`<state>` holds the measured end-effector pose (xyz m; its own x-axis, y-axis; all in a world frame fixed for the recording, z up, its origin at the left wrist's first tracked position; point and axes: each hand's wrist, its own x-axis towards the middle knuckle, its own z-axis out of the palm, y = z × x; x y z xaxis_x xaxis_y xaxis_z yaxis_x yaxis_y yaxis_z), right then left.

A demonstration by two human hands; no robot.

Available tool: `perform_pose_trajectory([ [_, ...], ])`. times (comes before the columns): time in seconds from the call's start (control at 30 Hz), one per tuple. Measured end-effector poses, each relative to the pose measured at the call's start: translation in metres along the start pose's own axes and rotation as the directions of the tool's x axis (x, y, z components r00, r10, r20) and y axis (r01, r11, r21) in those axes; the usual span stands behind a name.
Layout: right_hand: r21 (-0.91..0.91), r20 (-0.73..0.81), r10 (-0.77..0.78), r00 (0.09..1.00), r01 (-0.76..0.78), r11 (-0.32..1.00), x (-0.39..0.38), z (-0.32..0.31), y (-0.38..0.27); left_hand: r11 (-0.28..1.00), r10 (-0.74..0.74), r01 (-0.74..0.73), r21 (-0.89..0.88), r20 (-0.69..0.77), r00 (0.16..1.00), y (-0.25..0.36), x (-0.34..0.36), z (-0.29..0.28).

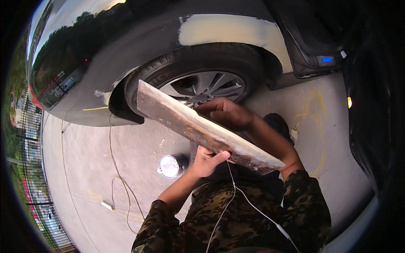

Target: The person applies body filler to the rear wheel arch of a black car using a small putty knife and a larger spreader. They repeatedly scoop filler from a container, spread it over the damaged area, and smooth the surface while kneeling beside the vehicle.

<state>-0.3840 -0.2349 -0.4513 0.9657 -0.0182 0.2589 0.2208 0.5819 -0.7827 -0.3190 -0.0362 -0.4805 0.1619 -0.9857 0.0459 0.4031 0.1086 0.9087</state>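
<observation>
My left hand (206, 163) grips the lower edge of a long, flat, stained board (181, 122), thumb on its near face. The board is tilted across in front of me, with a pale smeared strip along its upper side. Behind that upper edge, my right hand (228, 113) is closed with curled fingers; whatever it may hold is hidden. Beyond both hands stands a dark car's wheel (211, 86) with a silver rim. Above the tyre, a cream patch of filler (230, 30) covers part of the fender arch.
A round can (172, 165) with a white top stands on the concrete left of my left hand. A thin cable (126, 189) loops farther left. An opened car door (367, 105) is at the right, and a white cord (234, 185) hangs over my camouflage clothing.
</observation>
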Motion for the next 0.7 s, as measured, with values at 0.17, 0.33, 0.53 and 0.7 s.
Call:
perform_pose_trajectory([
  [0.17, -0.252, 0.000, 0.150, 0.989, -0.145, 0.957, -0.023, -0.028, 0.007, 0.995, -0.088, 0.088, -0.049, 0.008, 0.996, -0.001, -0.013, -0.014],
  [0.33, -0.601, -0.309, 0.281, 0.909, -0.415, 0.683, -0.080, -0.044, 0.007, 0.999, -0.029, 0.027, -0.026, -0.087, 0.996, -0.002, -0.039, -0.040],
  [0.53, -0.546, -0.830, -0.499, 0.249, -0.541, 0.639, -0.126, -0.002, -0.027, 0.985, 0.168, -0.159, 0.060, -0.222, 0.960, -0.003, -0.050, -0.065],
  [0.7, -0.784, -0.140, -0.986, 0.096, -0.619, 0.051, -0.080, 0.027, -0.075, 0.973, 0.229, -0.227, 0.040, -0.287, 0.930, 0.011, -0.041, -0.078],
])
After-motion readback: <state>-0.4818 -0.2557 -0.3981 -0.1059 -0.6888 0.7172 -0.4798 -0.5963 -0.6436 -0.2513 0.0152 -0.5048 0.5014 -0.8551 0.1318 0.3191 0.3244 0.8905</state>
